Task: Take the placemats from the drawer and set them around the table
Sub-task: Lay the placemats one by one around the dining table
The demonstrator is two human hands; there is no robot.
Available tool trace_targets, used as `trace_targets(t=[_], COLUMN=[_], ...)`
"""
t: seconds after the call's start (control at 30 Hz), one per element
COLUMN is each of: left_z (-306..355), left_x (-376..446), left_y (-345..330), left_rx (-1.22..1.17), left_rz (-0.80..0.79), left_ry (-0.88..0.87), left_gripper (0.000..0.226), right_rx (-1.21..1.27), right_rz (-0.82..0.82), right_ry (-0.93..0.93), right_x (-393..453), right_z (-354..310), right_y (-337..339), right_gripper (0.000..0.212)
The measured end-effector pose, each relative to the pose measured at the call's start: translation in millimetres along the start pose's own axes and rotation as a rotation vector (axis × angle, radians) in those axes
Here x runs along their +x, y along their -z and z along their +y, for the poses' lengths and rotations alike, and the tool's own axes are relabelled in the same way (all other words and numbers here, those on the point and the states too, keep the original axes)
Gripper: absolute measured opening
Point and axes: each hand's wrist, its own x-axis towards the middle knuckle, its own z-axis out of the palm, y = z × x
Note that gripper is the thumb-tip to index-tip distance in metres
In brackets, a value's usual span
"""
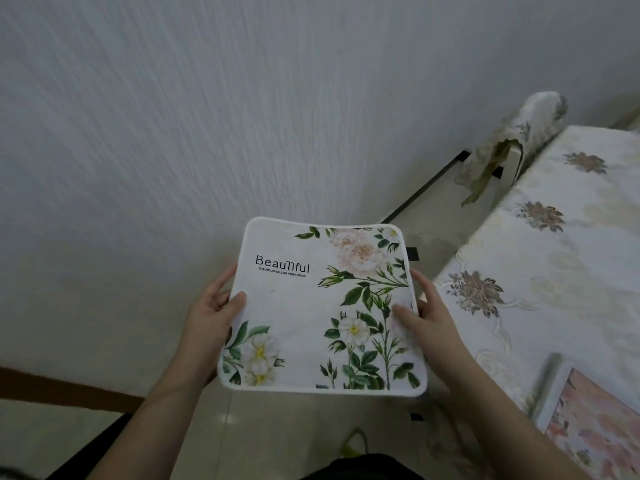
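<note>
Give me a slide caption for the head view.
Both hands hold a floral placemat beside the table.

White placemat (311, 306) (green-leaved floral print)

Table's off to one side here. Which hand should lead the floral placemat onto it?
Right, probably. The table lies on the right, and the right hand grips the placemat edge nearest it. The left hand holds the far edge, toward the wall.

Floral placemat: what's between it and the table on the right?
Head view: only the right hand gripping the floral placemat, and bare floor, before the table.
</note>
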Motion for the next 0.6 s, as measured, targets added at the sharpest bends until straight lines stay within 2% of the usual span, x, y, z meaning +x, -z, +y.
trace_targets(t=[0.3, 0.6], left_z=[16, 13], left_x=[75, 178], left_y=[-41, -69], left_rx=[0.094, 0.066], left_rz=[-0.07, -0.179], left_ry=[-0.002, 0.046], left_gripper=[0.047, 0.048], right_rx=[-0.037, -0.098], right_rz=[0.056, 0.224], right_ry=[0.027, 0.018], right_x=[59, 123], right_z=[-17, -32], right_y=[18, 12], right_gripper=[0.066, 0.064])
